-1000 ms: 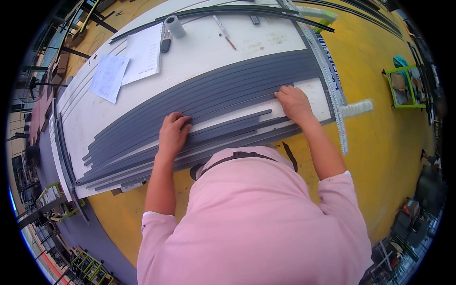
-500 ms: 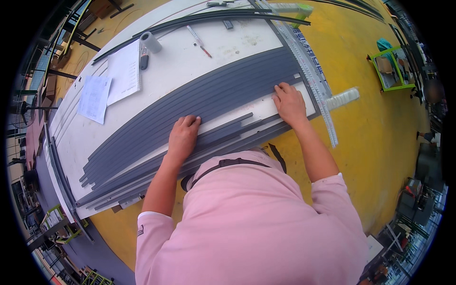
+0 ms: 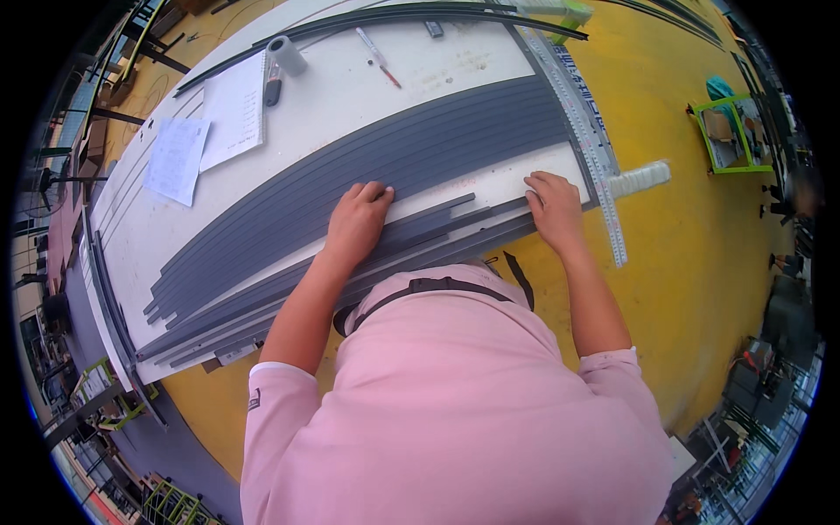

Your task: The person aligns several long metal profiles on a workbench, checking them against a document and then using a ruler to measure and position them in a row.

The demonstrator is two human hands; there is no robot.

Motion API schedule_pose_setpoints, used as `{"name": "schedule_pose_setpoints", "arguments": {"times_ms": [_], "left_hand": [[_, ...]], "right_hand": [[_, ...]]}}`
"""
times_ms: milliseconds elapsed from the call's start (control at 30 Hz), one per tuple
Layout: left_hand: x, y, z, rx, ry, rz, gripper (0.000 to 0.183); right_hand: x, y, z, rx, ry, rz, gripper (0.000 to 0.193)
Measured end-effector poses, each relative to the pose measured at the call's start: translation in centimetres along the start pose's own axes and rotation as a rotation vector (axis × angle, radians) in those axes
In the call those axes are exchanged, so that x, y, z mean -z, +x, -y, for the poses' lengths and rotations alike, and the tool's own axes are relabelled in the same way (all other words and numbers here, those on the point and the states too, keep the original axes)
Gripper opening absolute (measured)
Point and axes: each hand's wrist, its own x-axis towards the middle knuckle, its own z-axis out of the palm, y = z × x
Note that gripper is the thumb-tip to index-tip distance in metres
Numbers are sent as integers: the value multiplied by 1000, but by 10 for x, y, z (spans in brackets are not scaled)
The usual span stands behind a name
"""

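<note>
A wide row of long dark grey strips [image 3: 350,166] lies side by side on the white table, their right ends nearly level. My left hand [image 3: 357,220] rests at the near edge of this row, fingers bent over the nearest strip and thumb beside them; no strip is lifted. My right hand [image 3: 555,206] is over bare white tabletop, just short of the row's right end, fingers loosely bent and thumb apart, holding nothing. Shorter loose grey strips [image 3: 437,215] lie between the row and the table's near edge, partly hidden under my left hand.
A long ruler [image 3: 588,149] runs along the table's right edge. Farther back are a spiral notebook [image 3: 234,118], a loose sheet [image 3: 177,162], a utility knife [image 3: 273,91], a white roll [image 3: 287,57], a pen [image 3: 371,45] and dark bars [image 3: 385,12]. A green-framed cart [image 3: 733,136] stands to the right.
My right hand has come off the near strip's right end and now sits over the tabletop. The pale gap near that end no longer shows. My left hand stays at the row's near edge.
</note>
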Motion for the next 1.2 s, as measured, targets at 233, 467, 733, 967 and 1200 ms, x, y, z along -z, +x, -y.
{"name": "schedule_pose_setpoints", "arguments": {"times_ms": [233, 467, 733, 967, 1200], "left_hand": [[19, -25, -9, 220, -170, -111, 27], [60, -112, 19, 389, 17, -9, 17], [68, -153, 48, 478, 104, -75, 14], [67, -126, 42, 476, -8, -42, 17], [41, -81, 26, 322, -103, -1, 15]], "right_hand": [[-19, 27, 76, 298, 122, 98, 26], [-32, 48, 75, 317, 55, 123, 14], [-31, 48, 57, 322, 44, 42, 6], [-28, 51, 39, 265, 27, 61, 6], [-38, 49, 54, 269, 28, 67, 10]]}}
